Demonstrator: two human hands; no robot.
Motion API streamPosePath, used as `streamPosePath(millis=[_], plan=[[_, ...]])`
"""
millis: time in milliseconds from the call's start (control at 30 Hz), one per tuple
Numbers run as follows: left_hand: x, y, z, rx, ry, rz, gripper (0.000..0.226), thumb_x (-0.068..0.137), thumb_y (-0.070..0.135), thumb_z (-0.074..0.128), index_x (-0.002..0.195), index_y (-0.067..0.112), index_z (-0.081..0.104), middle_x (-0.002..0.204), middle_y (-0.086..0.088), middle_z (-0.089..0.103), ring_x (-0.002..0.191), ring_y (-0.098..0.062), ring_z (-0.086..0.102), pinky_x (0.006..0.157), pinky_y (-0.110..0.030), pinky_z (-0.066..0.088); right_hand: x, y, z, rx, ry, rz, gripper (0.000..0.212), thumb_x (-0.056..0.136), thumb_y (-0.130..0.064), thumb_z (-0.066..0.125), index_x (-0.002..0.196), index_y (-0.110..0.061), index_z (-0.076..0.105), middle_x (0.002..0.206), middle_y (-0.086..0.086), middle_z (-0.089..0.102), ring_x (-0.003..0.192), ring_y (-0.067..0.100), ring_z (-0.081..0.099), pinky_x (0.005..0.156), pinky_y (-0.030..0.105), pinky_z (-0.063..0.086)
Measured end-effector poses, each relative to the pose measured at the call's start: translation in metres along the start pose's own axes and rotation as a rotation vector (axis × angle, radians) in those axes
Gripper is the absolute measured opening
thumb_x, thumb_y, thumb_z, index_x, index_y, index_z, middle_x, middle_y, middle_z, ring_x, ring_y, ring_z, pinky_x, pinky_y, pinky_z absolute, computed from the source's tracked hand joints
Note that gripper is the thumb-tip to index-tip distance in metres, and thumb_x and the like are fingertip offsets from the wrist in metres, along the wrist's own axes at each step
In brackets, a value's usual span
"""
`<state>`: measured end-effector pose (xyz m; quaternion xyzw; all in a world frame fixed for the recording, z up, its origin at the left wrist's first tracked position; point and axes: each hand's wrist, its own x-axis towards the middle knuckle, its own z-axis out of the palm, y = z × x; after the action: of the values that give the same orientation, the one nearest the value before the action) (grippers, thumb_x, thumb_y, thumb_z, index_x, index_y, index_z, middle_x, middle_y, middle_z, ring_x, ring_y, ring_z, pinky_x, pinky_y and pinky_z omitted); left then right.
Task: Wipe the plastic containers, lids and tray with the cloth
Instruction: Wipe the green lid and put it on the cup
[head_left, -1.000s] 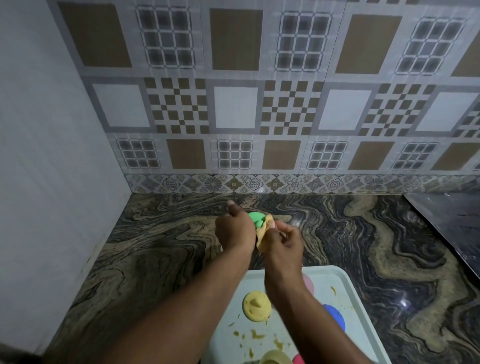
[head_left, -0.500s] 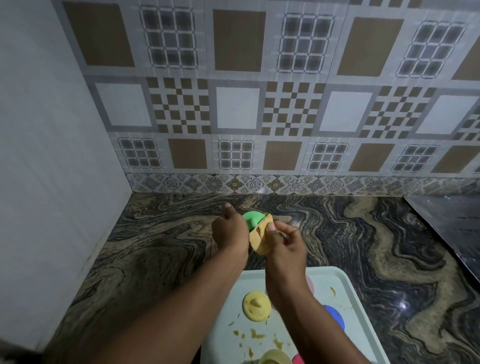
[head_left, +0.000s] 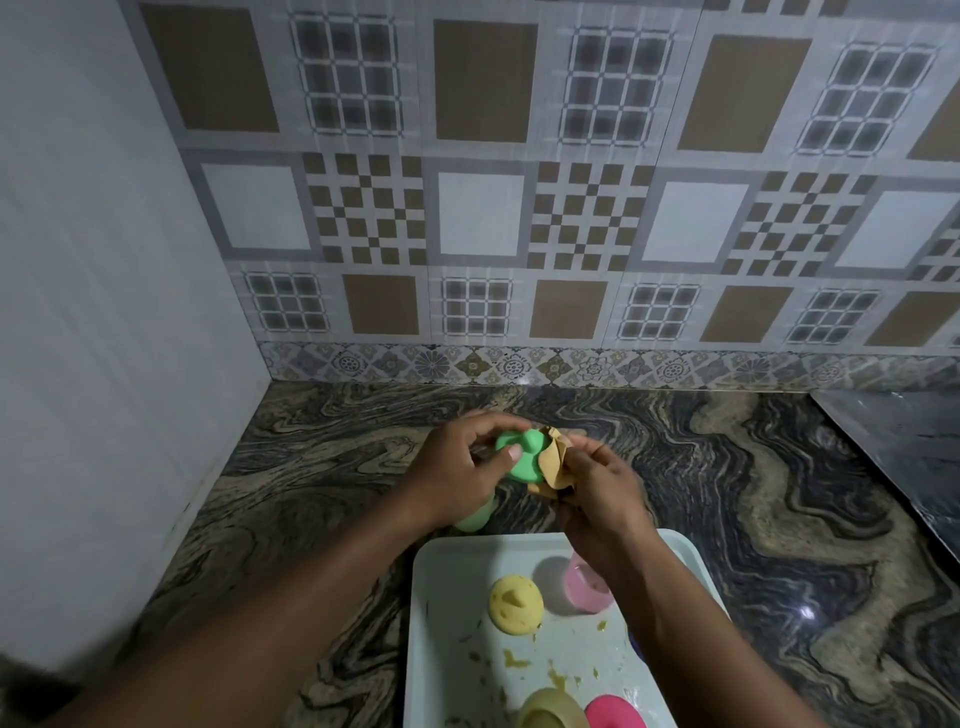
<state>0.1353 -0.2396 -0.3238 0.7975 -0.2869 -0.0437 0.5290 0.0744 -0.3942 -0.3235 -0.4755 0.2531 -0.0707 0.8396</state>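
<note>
My left hand (head_left: 457, 470) holds a green lid (head_left: 521, 454) above the counter, thumb on its face. My right hand (head_left: 602, 480) grips a tan cloth (head_left: 551, 462) and presses it against the lid's right edge. A light green container (head_left: 474, 518) stands on the counter under my left wrist, mostly hidden. Below lies the white tray (head_left: 447, 623), smeared with yellow stains. It holds a yellow lid (head_left: 516, 604), a pink container (head_left: 584, 587), a tan container (head_left: 551, 714) and a bright pink lid (head_left: 615, 713). A blue piece (head_left: 635, 643) peeks out beside my right forearm.
The marbled dark counter (head_left: 753, 493) runs to a patterned tile wall (head_left: 519, 208) behind and a plain white wall (head_left: 93, 312) on the left. A dark slab (head_left: 904, 441) sits at the right edge.
The view has dropped closer to the hands. My left hand has turned the green lid so its face shows more, and the cloth now bunches at the lid's right edge.
</note>
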Motion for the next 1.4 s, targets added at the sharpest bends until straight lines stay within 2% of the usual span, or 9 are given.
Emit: streamPosePath(millis=[233, 400, 600, 700, 833, 1000, 1133, 1233, 1400], plan=[[0.000, -0.002, -0.016, 0.184, -0.156, -0.007, 0.028, 0.085, 0.023, 0.078, 0.112, 0.030, 0.074, 0.108, 0.008, 0.065, 0.097, 0.003, 0.060, 0.083, -0.007, 0.044, 0.006, 0.008, 0.004, -0.148, -0.036, 0.088, 0.017, 0.101, 0.000, 0.044, 0.092, -0.006, 0.056, 0.079, 0.017, 0.065, 0.063, 0.026, 0.064, 0.045, 0.029, 0.053], [-0.002, -0.021, -0.012, 0.091, -0.013, -0.118, 0.019, 0.075, 0.026, 0.087, 0.091, 0.031, 0.077, 0.096, 0.004, 0.069, 0.090, -0.013, 0.070, 0.085, -0.044, 0.059, 0.014, 0.013, 0.005, -0.185, -0.008, 0.125, 0.015, 0.101, -0.003, 0.048, 0.090, -0.005, 0.057, 0.080, 0.017, 0.066, 0.068, 0.029, 0.065, 0.045, 0.031, 0.055], [-0.002, -0.052, -0.007, 0.193, 0.196, -0.167, 0.015, 0.078, 0.033, 0.083, 0.088, 0.029, 0.072, 0.094, 0.001, 0.067, 0.081, -0.017, 0.067, 0.075, -0.041, 0.057, 0.033, 0.011, -0.015, -0.056, 0.226, 0.124, 0.014, 0.097, -0.006, 0.051, 0.102, -0.004, 0.064, 0.094, 0.017, 0.071, 0.089, 0.034, 0.068, 0.076, 0.046, 0.058], [-0.007, -0.068, 0.000, 0.347, 0.217, -0.161, 0.018, 0.080, 0.035, 0.080, 0.092, 0.025, 0.070, 0.105, 0.003, 0.065, 0.094, -0.020, 0.063, 0.080, -0.040, 0.054, 0.035, 0.011, -0.024, -0.033, 0.251, 0.169, 0.022, 0.100, -0.011, 0.049, 0.117, -0.004, 0.061, 0.109, 0.019, 0.070, 0.101, 0.034, 0.068, 0.071, 0.041, 0.056], [-0.013, -0.081, 0.017, 0.436, 0.156, -0.198, 0.019, 0.084, 0.038, 0.075, 0.096, 0.026, 0.067, 0.106, 0.001, 0.059, 0.095, -0.026, 0.059, 0.078, -0.041, 0.053, 0.032, 0.019, -0.025, -0.034, 0.189, 0.206, 0.022, 0.102, -0.010, 0.046, 0.112, -0.003, 0.064, 0.104, 0.015, 0.073, 0.091, 0.027, 0.071, 0.059, 0.033, 0.057], [-0.014, -0.089, 0.023, 0.463, 0.155, -0.206, 0.021, 0.086, 0.035, 0.074, 0.101, 0.021, 0.067, 0.106, -0.002, 0.058, 0.092, -0.027, 0.059, 0.077, -0.040, 0.052, 0.031, 0.026, -0.030, -0.065, 0.172, 0.223, 0.028, 0.102, -0.014, 0.045, 0.119, -0.003, 0.064, 0.111, 0.014, 0.074, 0.101, 0.030, 0.070, 0.080, 0.041, 0.057], [-0.009, -0.087, 0.023, 0.459, 0.139, -0.246, 0.022, 0.086, 0.036, 0.073, 0.101, 0.022, 0.067, 0.107, -0.002, 0.061, 0.096, -0.025, 0.058, 0.078, -0.037, 0.051, 0.033, 0.028, -0.032, -0.078, 0.183, 0.219, 0.023, 0.100, -0.013, 0.049, 0.113, -0.006, 0.067, 0.107, 0.014, 0.074, 0.095, 0.029, 0.071, 0.077, 0.041, 0.057], [-0.003, -0.084, 0.020, 0.444, 0.095, -0.301, 0.020, 0.087, 0.038, 0.073, 0.094, 0.025, 0.060, 0.097, -0.002, 0.063, 0.093, -0.027, 0.059, 0.073, -0.036, 0.049, 0.033, 0.030, -0.030, -0.051, 0.168, 0.234, 0.023, 0.100, -0.013, 0.050, 0.114, -0.005, 0.067, 0.109, 0.016, 0.074, 0.098, 0.030, 0.071, 0.086, 0.046, 0.057], [0.001, -0.080, 0.017, 0.480, 0.027, -0.365, 0.020, 0.089, 0.037, 0.070, 0.089, 0.025, 0.054, 0.099, -0.003, 0.064, 0.095, -0.029, 0.058, 0.077, -0.041, 0.051, 0.032, 0.025, -0.033, 0.076, 0.124, 0.303, 0.028, 0.102, -0.019, 0.043, 0.106, -0.006, 0.068, 0.096, 0.013, 0.077, 0.089, 0.026, 0.070, 0.075, 0.040, 0.056]])
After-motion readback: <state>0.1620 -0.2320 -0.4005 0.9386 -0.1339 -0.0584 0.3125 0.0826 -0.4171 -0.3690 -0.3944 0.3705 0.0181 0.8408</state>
